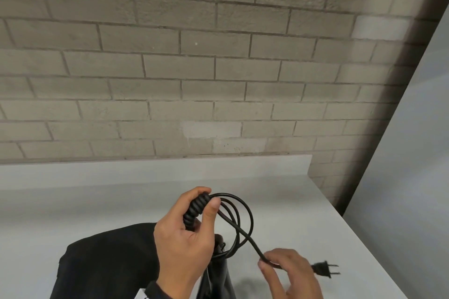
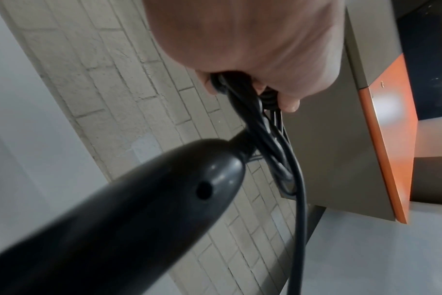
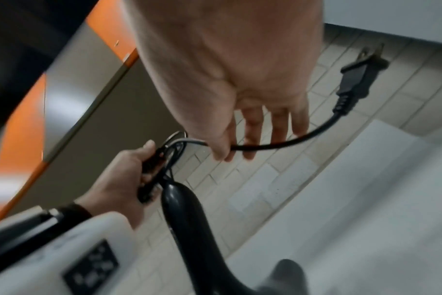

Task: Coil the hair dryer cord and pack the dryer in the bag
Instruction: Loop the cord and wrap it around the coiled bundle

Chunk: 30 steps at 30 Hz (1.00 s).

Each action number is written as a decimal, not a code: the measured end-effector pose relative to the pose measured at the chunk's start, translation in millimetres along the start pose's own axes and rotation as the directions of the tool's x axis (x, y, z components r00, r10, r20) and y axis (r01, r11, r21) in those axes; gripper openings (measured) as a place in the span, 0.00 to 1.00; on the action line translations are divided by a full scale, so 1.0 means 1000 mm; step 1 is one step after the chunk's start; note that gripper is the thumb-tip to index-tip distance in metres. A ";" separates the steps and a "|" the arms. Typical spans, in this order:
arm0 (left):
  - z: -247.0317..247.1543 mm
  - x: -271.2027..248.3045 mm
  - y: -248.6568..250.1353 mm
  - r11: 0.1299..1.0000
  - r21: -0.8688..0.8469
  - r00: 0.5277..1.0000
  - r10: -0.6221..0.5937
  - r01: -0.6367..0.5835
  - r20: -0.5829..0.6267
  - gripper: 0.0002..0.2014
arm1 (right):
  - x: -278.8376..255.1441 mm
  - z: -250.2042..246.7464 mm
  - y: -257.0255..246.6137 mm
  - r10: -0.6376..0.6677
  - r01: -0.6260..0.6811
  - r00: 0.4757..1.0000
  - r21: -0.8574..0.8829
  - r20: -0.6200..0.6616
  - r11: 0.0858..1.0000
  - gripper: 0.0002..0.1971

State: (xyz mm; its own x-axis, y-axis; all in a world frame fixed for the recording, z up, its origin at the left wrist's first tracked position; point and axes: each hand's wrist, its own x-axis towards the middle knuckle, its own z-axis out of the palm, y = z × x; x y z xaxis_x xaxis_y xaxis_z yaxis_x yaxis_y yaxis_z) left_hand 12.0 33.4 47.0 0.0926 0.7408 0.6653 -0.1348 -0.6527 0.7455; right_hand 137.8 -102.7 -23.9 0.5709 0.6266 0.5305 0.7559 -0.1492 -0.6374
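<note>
Left hand (image 1: 184,235) grips gathered cord (image 1: 239,219) loops above dryer (image 3: 187,215) and black bag (image 1: 107,262) at worktop (image 1: 291,201) near edge, right hand (image 1: 286,272) pinching tail by plug (image 1: 323,269); coiling nearly complete, final loop judged next.

**Black gear on pale grey, with one orange edge**

The hair dryer (image 3: 187,211) is glossy black, and its cord (image 1: 243,216) and two-pronged plug (image 1: 322,269) are black too. The cloth bag (image 1: 107,260) at the lower left of the head view is matt black, with no pattern showing. The desk (image 1: 279,201) is plain light grey. The wall (image 1: 194,68) behind it carries a running brick pattern, off-white and greyish beige with darker grey joints. At the right of the left wrist view, a taupe panel (image 2: 341,149) has a bright orange face (image 2: 389,139). A black cuff (image 3: 73,210) sits on the wrist at the lower left of the right wrist view.
</note>
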 end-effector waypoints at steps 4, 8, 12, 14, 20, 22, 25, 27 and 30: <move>0.001 -0.004 -0.001 1.000 0.005 1.000 -0.019 0.019 -0.002 0.12 | 0.008 0.000 0.015 -0.071 0.014 0.976 -0.268 -0.204 0.963 0.15; -0.003 0.000 -0.004 0.993 0.065 0.995 -0.096 0.097 -0.019 0.14 | 0.012 -0.020 0.019 -0.155 0.096 0.971 -0.296 -0.182 0.950 0.32; -0.010 0.013 -0.010 0.962 0.234 0.990 -0.137 0.139 -0.025 0.15 | 0.004 -0.031 0.012 -0.273 0.300 0.954 -0.377 0.125 0.876 0.13; -0.013 0.018 -0.012 0.940 0.295 0.984 -0.175 0.171 -0.013 0.17 | -0.009 -0.040 0.002 -0.252 0.344 0.931 -0.403 0.265 0.848 0.20; -0.017 0.019 -0.010 0.964 0.211 0.971 -0.196 0.164 0.139 0.14 | 0.030 -0.119 -0.057 -0.665 0.629 0.745 -0.391 0.055 0.672 0.11; -0.018 0.018 -0.008 0.982 0.137 0.960 -0.161 0.131 0.231 0.13 | 0.050 -0.137 -0.059 -0.696 0.538 0.714 -0.580 -0.072 0.612 0.09; -0.021 0.017 -0.003 0.993 0.039 0.918 -0.118 0.111 0.378 0.13 | 0.074 -0.142 -0.057 -0.674 0.428 0.712 -0.639 -0.196 0.639 0.09; -0.022 0.016 0.002 0.994 -0.005 0.878 -0.096 0.111 0.469 0.11 | 0.087 -0.139 -0.062 -0.596 0.424 0.750 -0.482 -0.286 0.766 0.11; -0.024 0.014 0.010 0.990 -0.074 0.805 -0.057 0.124 0.590 0.08 | 0.101 -0.122 -0.074 -0.450 0.408 0.829 -0.191 -0.331 0.893 0.12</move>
State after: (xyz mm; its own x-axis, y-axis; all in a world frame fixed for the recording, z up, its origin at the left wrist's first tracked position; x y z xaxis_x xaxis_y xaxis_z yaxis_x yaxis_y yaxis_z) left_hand -11.4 41.0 62.5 0.6642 0.5402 0.5167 -0.1947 -0.5424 0.8173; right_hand 178.3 -121.5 145.4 0.2391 0.3332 0.9120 0.9691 -0.0235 -0.2455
